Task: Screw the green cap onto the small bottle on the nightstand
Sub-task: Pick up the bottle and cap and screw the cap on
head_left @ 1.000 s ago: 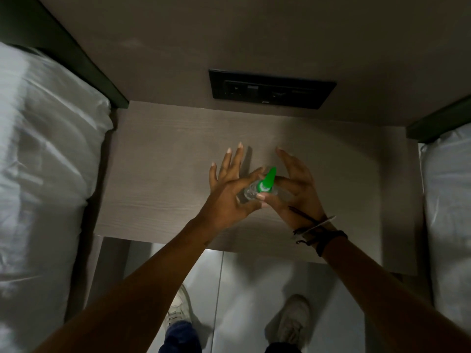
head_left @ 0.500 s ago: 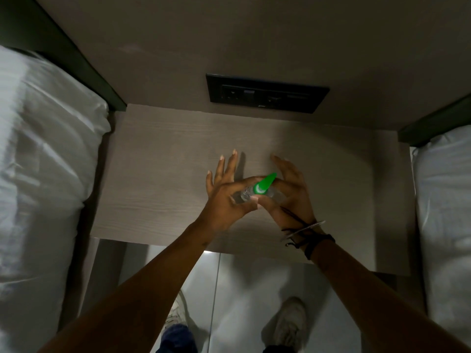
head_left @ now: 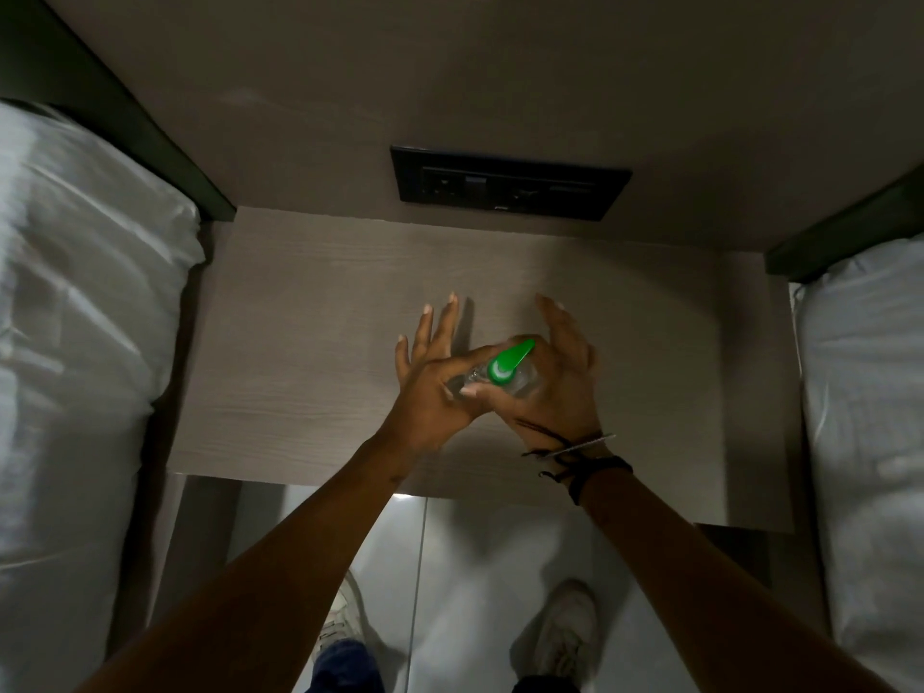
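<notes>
A small clear bottle (head_left: 522,381) is held between both hands just above the middle of the pale wooden nightstand (head_left: 310,352). A bright green pointed cap (head_left: 507,362) sits on its top, tip aimed up and to the right. My left hand (head_left: 430,387) pinches the bottle's left side with thumb and forefinger, the other fingers spread upward. My right hand (head_left: 560,382) cups the bottle from the right, thumb at the cap's base. Most of the bottle's body is hidden by the fingers.
A black socket panel (head_left: 510,190) is set in the wall above the nightstand. White bedding (head_left: 75,342) lies on the left and a second bed's bedding (head_left: 860,417) on the right. Below the nightstand's front edge are a glossy floor and my shoes (head_left: 565,637).
The green cap's tip has turned from pointing nearly upward to slanting right. Both hands stayed closed around the bottle, and the view has shifted slightly.
</notes>
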